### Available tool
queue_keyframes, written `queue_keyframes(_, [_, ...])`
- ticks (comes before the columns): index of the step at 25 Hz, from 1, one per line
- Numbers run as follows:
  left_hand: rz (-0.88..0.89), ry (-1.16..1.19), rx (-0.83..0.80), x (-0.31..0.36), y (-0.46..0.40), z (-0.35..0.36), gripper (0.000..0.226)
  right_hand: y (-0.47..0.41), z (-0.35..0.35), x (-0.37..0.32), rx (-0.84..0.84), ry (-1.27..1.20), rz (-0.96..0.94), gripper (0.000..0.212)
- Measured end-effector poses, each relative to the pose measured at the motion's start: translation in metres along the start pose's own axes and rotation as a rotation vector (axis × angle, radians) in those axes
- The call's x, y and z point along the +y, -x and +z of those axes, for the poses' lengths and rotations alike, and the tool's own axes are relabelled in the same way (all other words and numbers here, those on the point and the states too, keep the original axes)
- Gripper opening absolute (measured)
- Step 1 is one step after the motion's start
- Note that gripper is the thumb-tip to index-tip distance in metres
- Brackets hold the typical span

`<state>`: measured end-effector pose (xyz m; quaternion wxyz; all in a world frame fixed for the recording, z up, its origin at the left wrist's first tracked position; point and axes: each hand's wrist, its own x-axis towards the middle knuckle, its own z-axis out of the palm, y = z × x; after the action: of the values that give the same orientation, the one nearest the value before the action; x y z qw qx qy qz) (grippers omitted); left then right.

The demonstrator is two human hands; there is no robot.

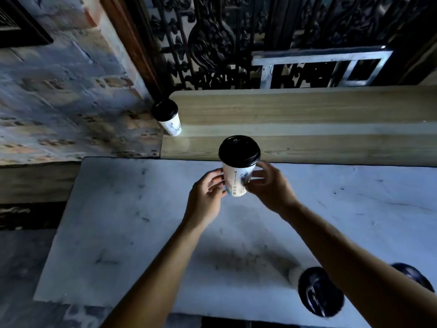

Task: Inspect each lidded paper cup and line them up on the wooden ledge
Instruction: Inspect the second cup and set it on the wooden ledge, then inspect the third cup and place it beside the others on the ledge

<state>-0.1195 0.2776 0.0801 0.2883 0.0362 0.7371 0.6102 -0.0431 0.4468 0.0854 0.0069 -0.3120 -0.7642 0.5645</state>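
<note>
Where the wooden ledge (295, 110) meets the brick wall (59, 91), one lidded cup (168, 117) stands at its left end. The left hand (205, 200) and right hand (272, 185) hold a second cup (237, 166) above the marble bench (142, 233) — fingers (214, 179) curled around its sides. Two more black lids (320, 292) sit bottom right — one mostly hidden behind the right forearm.

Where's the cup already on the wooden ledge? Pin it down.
Head view, upper left: the lidded paper cup stands at the wooden ledge's far left end, beside the brick wall.
</note>
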Motion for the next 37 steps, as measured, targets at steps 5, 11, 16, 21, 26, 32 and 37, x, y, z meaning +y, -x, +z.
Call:
queue_keyframes(5, [-0.016,0.099,-0.031,-0.001,-0.159,-0.006,0.048,-0.142,0.042,-0.018,0.123,0.108,-0.048,0.034])
queue_keyframes(11, [0.035,0.185,0.021,-0.024,-0.271,-0.004,0.048,-0.243,0.08,-0.001,0.183,0.1,-0.056,0.051])
queue_keyframes(16, [-0.024,0.252,0.016,-0.052,-0.298,-0.005,0.043,-0.271,0.099,0.022,0.181,0.102,-0.032,0.065])
queue_keyframes(21, [-0.047,0.285,-0.015,-0.066,-0.297,-0.001,0.041,-0.278,0.106,0.036,0.126,0.139,0.023,0.074])
queue_keyframes(26, [-0.078,0.116,0.003,-0.073,-0.252,-0.011,0.066,-0.252,0.08,0.035,0.098,0.168,0.151,0.095])
queue_keyframes(32, [0.114,-0.315,-0.145,-0.071,-0.105,0.001,0.066,-0.103,-0.017,0.026,0.037,0.304,0.08,0.069])
queue_keyframes(37, [0.304,-0.658,-0.189,-0.088,0.035,0.026,0.046,0.047,-0.101,0.026,-0.013,0.495,-0.176,0.036])
